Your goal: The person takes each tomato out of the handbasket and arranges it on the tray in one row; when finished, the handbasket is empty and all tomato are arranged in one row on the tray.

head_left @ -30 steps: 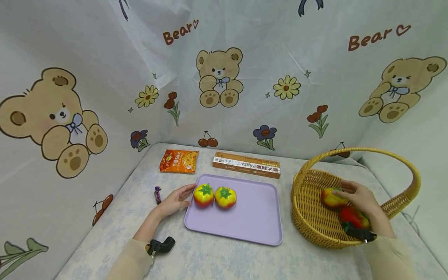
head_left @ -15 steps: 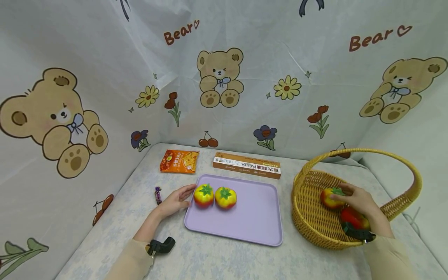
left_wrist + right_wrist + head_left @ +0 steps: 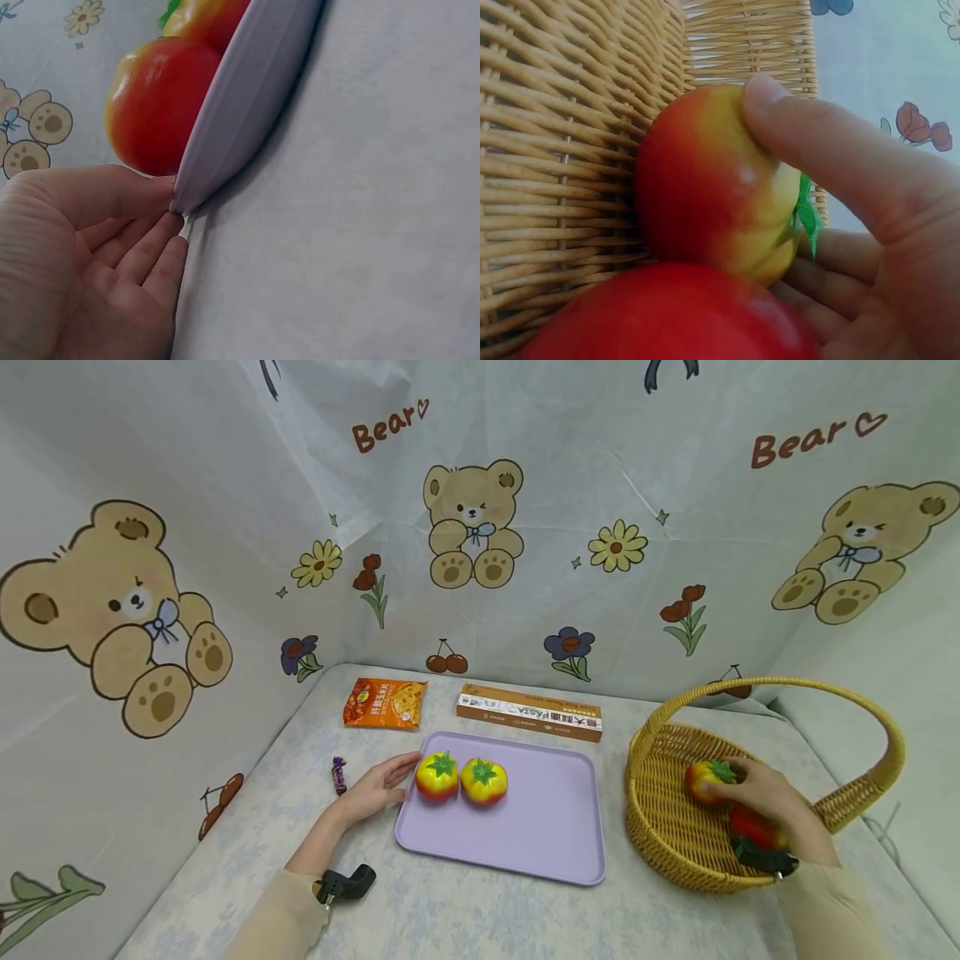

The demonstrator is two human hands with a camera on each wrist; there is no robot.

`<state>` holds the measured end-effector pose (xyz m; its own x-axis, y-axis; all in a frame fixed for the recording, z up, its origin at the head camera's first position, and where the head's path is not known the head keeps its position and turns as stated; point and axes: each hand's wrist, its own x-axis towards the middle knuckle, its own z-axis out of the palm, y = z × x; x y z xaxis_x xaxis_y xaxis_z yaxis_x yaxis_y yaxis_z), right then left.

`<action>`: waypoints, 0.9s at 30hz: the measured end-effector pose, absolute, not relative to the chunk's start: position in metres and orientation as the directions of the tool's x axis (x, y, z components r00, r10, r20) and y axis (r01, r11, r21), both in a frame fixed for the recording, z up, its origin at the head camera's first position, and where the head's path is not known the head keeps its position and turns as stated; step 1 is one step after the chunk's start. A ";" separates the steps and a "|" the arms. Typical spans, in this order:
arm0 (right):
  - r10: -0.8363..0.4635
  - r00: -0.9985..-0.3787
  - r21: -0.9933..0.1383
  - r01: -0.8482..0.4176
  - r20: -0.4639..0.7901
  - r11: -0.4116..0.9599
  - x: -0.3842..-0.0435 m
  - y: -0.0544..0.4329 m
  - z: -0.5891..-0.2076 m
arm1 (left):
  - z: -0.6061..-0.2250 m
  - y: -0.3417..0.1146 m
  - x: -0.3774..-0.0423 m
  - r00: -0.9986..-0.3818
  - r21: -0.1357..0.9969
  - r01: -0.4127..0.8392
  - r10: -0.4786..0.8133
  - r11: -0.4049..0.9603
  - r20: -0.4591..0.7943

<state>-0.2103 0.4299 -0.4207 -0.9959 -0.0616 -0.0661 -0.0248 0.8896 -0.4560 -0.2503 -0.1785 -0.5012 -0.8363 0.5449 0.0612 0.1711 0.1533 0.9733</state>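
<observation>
In the head view, my right hand [image 3: 765, 789] reaches into the wicker basket [image 3: 652, 835] and holds a red-and-yellow toy tomato [image 3: 700, 783] with a green leafy top. The right wrist view has the thumb [image 3: 810, 139] on one side of this tomato and the fingers on its far side. A second, redder fruit [image 3: 675, 319] lies beside it, partly hidden by my wrist. My left hand [image 3: 371, 793] touches the left rim of the lilac tray [image 3: 540, 827] with thumb and fairly straight fingertips. Two toy tomatoes, a left one [image 3: 437, 778] and a right one [image 3: 483, 782], sit side by side on the tray.
Behind the tray lie an orange snack packet [image 3: 385, 703] and a long pasta box [image 3: 528, 712]. A small purple-wrapped candy [image 3: 339, 775] is left of my left hand. The basket's tall handle [image 3: 810, 685] arches over its opening. A bear-print cloth hangs behind.
My right hand has shifted slightly left, its fingers settling around the tomato in the basket, which has tipped so its leafy top faces more to the right. The left hand stays at the tray.
</observation>
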 end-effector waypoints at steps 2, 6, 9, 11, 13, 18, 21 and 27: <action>-0.060 -0.997 -0.445 -0.031 -0.051 0.895 -0.211 0.429 -0.420 | -0.502 -0.179 -0.252 -0.836 0.973 0.173 0.546 0.155 0.062; -0.062 -0.998 -0.440 -0.053 -0.006 0.897 -0.213 0.427 -0.419 | -0.502 -0.178 -0.252 -0.834 0.973 0.175 0.548 0.152 0.064; -0.065 -0.998 -0.453 -0.064 0.012 0.889 -0.211 0.423 -0.412 | -0.500 -0.178 -0.251 -0.835 0.973 0.173 0.547 0.152 0.063; -0.060 -0.998 -0.459 -0.061 0.017 0.886 -0.208 0.419 -0.406 | -0.500 -0.178 -0.251 -0.835 0.974 0.171 0.547 0.149 0.063; -0.050 -0.999 -0.470 -0.050 0.014 0.881 -0.205 0.415 -0.399 | -0.500 -0.178 -0.251 -0.835 0.975 0.169 0.546 0.148 0.061; -0.033 -0.999 -0.482 -0.045 0.032 0.875 -0.193 0.407 -0.386 | -0.501 -0.178 -0.252 -0.831 0.976 0.166 0.553 0.139 0.062; -0.042 -0.997 -0.480 -0.065 0.057 0.875 -0.186 0.401 -0.380 | -0.500 -0.178 -0.251 -0.831 0.977 0.163 0.554 0.140 0.060; -0.079 -0.987 -0.472 -0.136 0.138 0.871 -0.170 0.386 -0.367 | -0.498 -0.178 -0.249 -0.833 0.979 0.149 0.552 0.140 0.048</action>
